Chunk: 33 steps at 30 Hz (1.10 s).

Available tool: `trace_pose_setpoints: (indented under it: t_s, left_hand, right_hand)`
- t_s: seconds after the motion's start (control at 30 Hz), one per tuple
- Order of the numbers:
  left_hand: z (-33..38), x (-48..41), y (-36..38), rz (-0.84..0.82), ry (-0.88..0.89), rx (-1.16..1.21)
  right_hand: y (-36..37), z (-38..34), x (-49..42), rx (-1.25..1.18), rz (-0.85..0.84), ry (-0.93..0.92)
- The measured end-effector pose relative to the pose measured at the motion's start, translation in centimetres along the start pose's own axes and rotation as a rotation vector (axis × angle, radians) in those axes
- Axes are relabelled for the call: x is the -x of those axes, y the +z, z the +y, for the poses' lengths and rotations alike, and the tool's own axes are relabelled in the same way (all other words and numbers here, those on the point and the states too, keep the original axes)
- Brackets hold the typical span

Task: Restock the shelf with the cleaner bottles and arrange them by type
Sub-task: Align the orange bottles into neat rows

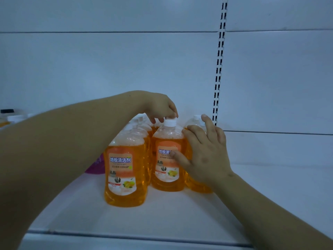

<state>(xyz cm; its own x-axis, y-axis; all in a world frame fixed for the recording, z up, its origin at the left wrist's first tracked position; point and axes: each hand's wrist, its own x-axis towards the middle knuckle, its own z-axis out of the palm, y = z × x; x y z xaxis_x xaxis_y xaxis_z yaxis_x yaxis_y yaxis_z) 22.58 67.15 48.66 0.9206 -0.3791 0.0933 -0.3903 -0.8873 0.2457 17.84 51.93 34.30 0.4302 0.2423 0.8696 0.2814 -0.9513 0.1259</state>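
Head view. White shelf (180, 217): orange cleaner bottles (126, 177) stand in rows at centre, running front to back.
- Middle front bottle (165, 177): upright, just beside its neighbours.
- Left hand (160, 107): fingertips curled down, pinching the bottle's white cap (170, 123).
- Right hand (207, 152): fingers spread and nearly straight, pressed against the same bottle's right side, thumb on the label.
- Pink bottle (95, 166): far left, partly hidden.

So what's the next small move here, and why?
Probably slide the middle bottle forward, level with the left front bottle: the left hand pinches its cap, the right hand lies flat on its side, and it stands further back.
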Motion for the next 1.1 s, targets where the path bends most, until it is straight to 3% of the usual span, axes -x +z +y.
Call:
trace_pose_setpoints:
  t_s: [0.23, 0.4, 0.73, 1.1]
  left_hand:
    - [-1.0, -1.1, -1.5, 0.000, -0.051, -0.026]
    - [-1.0, -2.7, -1.2, -0.095, -0.119, -0.133]
    - [-1.1, -3.6, -0.2, -0.129, -0.153, 0.110]
    - [-1.2, -3.4, 0.3, -0.080, -0.159, 0.205]
  right_hand:
    - [0.1, 0.1, 0.0, -0.021, 0.023, -0.009]
    - [0.3, 0.2, 0.1, -0.014, 0.039, -0.020]
    - [0.3, 0.1, 0.1, -0.048, 0.055, -0.019]
    - [0.1, 0.1, 0.1, -0.049, 0.046, -0.013]
